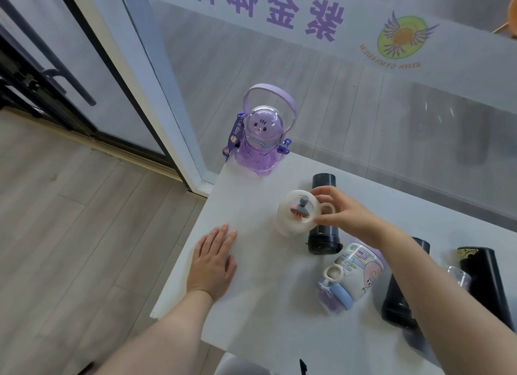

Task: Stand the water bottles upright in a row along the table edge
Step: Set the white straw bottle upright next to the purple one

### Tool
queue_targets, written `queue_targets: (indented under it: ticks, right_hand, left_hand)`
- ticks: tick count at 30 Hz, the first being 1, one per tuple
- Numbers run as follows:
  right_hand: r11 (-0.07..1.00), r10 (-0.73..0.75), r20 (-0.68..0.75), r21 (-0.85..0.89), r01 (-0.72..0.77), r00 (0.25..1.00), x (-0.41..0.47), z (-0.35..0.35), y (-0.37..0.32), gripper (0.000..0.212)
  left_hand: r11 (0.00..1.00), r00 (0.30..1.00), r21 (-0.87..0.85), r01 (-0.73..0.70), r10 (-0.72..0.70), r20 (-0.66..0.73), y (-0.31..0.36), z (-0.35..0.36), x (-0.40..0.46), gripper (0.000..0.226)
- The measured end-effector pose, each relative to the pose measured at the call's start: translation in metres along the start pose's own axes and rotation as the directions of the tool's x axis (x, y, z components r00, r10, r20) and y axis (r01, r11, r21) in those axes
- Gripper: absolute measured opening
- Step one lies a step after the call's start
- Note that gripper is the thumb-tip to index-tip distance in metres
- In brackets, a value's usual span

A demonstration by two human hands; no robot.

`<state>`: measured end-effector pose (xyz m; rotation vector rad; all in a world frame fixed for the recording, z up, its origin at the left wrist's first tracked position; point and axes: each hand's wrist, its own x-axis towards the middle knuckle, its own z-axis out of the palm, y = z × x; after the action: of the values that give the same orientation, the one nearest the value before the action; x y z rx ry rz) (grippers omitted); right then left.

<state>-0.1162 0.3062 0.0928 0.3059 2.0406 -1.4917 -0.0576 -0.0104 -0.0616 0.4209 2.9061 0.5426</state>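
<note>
Left hand lies flat, fingers straight, on white table near its left edge. Right hand pinches lid rim of white bottle, upright, just nearer than purple bottle at the corner. Risk: rim-only pinch; bottle may tip against the lying black bottle touching behind it.
</note>
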Motion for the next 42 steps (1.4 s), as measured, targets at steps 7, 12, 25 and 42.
queue_targets:
  ticks: [7, 12, 25, 42]
  right_hand:
    - [0.836, -0.342, -0.343, -0.536, 0.117, 0.875, -0.012, 0.050, 0.017, 0.084]
    - [0.716, -0.487, -0.393, -0.691, 0.099, 0.780, -0.001, 0.069, 0.024, 0.090]
    - [0.667, -0.504, -0.429, -0.745, 0.022, 0.749, 0.068, 0.015, -0.002, 0.088]
    - [0.689, -0.544, -0.429, -0.719, 0.093, 0.721, 0.075, -0.010, -0.011, 0.086]
  left_hand:
    - [1.000, 1.000, -0.003, 0.005, -0.005, 0.003, 0.001, 0.000, 0.000, 0.057]
    - [1.000, 1.000, -0.006, 0.002, -0.002, -0.004, 0.001, 0.001, 0.000, 0.056]
    - [1.000, 1.000, 0.017, 0.013, -0.013, 0.016, 0.001, 0.000, 0.001, 0.057]
    - [1.000, 0.999, 0.027, 0.016, -0.017, 0.033, 0.003, -0.003, 0.001, 0.057]
